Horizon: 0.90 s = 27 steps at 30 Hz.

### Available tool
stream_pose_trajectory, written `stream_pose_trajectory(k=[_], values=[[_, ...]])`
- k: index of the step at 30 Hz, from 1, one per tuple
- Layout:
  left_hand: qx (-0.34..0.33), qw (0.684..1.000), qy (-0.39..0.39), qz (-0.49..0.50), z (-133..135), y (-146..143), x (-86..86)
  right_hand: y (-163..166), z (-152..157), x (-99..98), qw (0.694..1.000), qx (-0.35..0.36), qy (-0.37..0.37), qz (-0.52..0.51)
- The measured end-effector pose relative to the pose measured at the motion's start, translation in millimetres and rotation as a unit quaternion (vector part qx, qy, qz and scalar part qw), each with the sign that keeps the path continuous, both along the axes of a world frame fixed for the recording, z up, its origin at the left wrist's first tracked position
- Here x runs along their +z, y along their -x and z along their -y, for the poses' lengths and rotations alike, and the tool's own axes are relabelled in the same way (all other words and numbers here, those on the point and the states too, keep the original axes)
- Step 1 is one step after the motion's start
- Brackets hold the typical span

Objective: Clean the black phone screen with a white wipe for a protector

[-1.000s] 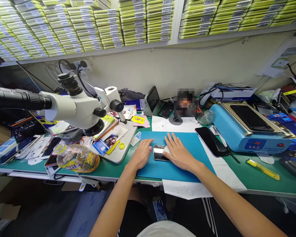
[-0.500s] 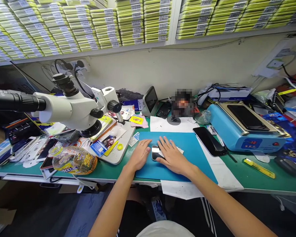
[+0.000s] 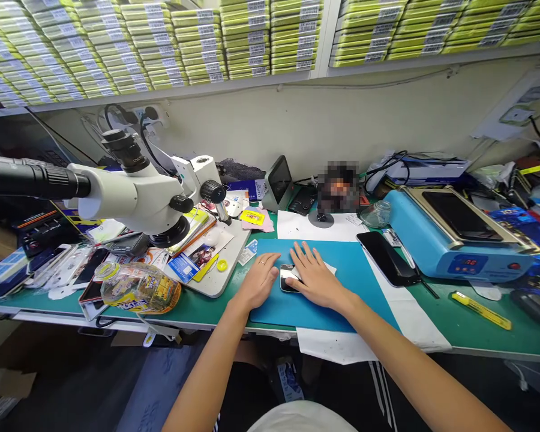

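On the blue mat (image 3: 270, 312) lies a phone (image 3: 287, 282) with a shiny, reflective surface; its left end shows, and the rest is covered by my right hand (image 3: 314, 276). That hand is flat, fingers stretched and spread over the phone, its thumb across the surface. A white sheet or cloth (image 3: 332, 269) pokes out from beneath the hand; whether it is paper or fabric I cannot tell. My left hand (image 3: 258, 281), with a ring on one finger, rests at the phone's left end, fingers extended and nothing gripped.
Left stands a white microscope (image 3: 130, 198), with a plastic bottle (image 3: 139, 289) on its side before it. A black phone (image 3: 388, 258), a blue machine with a display (image 3: 463, 261) and a yellow cutter knife (image 3: 481, 309) lie right. Stacked yellow boxes (image 3: 247, 42) fill the shelf overhead.
The whole view has shifted slightly to the right. Both hands stay beside and over the phone, with little visible movement; the right thumb lies a little higher on its surface.
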<state>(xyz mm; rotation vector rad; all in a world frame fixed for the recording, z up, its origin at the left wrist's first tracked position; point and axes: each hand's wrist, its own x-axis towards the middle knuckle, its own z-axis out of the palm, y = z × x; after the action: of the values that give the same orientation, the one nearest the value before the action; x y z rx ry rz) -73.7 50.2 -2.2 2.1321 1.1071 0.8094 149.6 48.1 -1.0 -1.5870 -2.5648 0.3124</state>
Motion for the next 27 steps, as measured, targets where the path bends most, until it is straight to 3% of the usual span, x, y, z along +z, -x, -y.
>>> stream_pose_trajectory(k=[4, 12, 18, 22, 27], values=[[0.002, 1.0, 0.005, 0.003, 0.0, 0.5, -1.8, -0.9, -9.8, 7.2, 1.0, -0.005, 0.008, 0.0], [-0.001, 1.0, -0.009, 0.003, -2.2, 0.7, -5.3, 6.4, 17.1, 3.5, 1.0, 0.018, 0.001, 0.001], [0.007, 1.0, 0.013, 0.027, -1.3, 0.2, -6.2, 23.9, -4.3, 6.4, 0.999, 0.041, -0.001, -0.001], [0.024, 0.999, 0.038, 0.029, 1.2, 0.9, -3.5, 6.6, -12.8, 2.4, 0.999, 0.03, -0.02, 0.007], [0.022, 0.998, 0.046, 0.022, 2.4, 1.4, -0.1, -23.8, 9.5, -2.1, 0.999, -0.013, -0.016, 0.025]])
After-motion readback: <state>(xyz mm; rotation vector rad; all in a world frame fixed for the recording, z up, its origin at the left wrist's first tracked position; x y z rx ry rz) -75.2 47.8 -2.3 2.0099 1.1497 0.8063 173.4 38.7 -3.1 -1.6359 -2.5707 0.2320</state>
